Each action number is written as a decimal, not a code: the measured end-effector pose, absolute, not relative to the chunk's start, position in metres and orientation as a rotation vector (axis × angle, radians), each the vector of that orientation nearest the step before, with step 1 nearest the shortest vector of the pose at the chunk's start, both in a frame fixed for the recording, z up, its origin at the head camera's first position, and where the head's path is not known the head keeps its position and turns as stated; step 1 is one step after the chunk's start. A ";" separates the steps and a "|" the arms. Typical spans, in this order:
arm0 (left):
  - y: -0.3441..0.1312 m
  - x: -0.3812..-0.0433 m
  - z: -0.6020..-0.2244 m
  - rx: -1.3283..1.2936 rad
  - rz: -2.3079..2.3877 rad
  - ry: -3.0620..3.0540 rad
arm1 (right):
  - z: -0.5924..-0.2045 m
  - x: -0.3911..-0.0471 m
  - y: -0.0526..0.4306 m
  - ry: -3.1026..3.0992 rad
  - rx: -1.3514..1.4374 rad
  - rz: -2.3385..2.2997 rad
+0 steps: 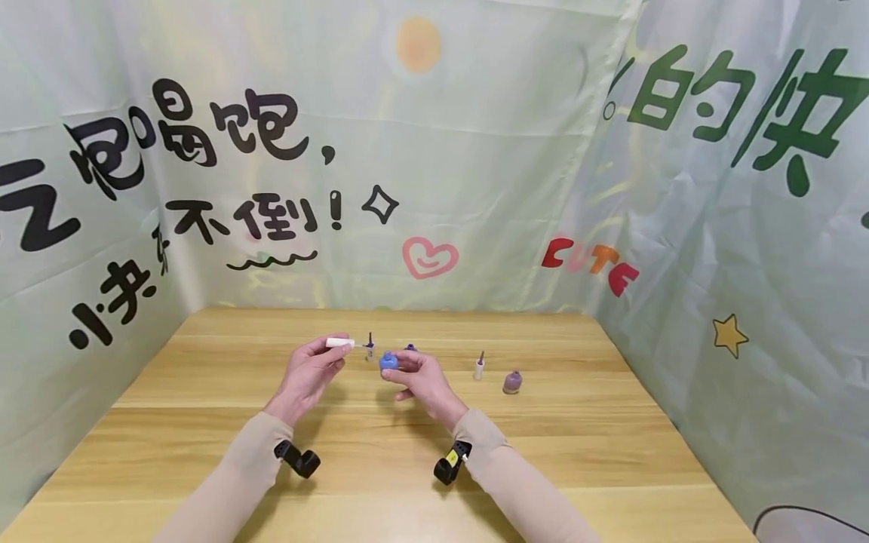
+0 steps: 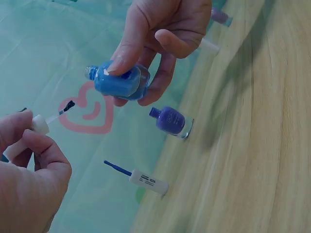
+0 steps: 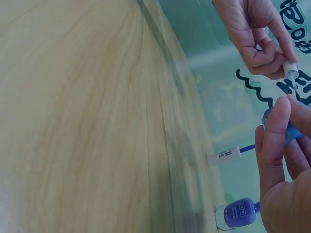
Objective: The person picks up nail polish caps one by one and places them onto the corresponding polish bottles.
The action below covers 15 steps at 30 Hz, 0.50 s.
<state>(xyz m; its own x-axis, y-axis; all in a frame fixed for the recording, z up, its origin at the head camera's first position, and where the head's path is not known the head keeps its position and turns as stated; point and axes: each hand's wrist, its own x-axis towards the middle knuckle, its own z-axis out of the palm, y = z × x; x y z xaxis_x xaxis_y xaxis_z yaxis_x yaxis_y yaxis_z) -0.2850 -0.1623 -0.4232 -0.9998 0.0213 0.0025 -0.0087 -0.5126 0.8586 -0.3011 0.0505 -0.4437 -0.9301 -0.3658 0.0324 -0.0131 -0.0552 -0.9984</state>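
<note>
Purple bottle (image 1: 411,348): head view, toward 7 o'clock, all but its top hidden behind right grip (image 1: 422,378). Blue bottle (image 3: 293,133): right wrist view, 3 o'clock, part-covered by same grip, cut by edge. Far white cap (image 2: 211,46): left wrist view, 1 o'clock, brush end hidden.

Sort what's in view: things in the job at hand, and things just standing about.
Apparently in the job:
blue bottle, held by the right hand
white-handled brush, held by the left hand

Apparently just standing about:
purple bottle
brush cap near the purple bottle
mauve bottle
brush cap near the mauve bottle
</note>
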 end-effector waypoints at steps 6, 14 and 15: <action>-0.156 -0.285 -0.421 0.127 2.737 1.572 | -0.448 -0.303 0.051 1.957 -0.404 -2.082; -0.145 -0.287 -0.417 0.242 2.708 1.718 | -0.446 -0.298 0.051 1.956 -0.390 -2.109; -0.143 -0.288 -0.416 0.219 2.717 1.748 | -0.446 -0.298 0.051 1.959 -0.389 -2.107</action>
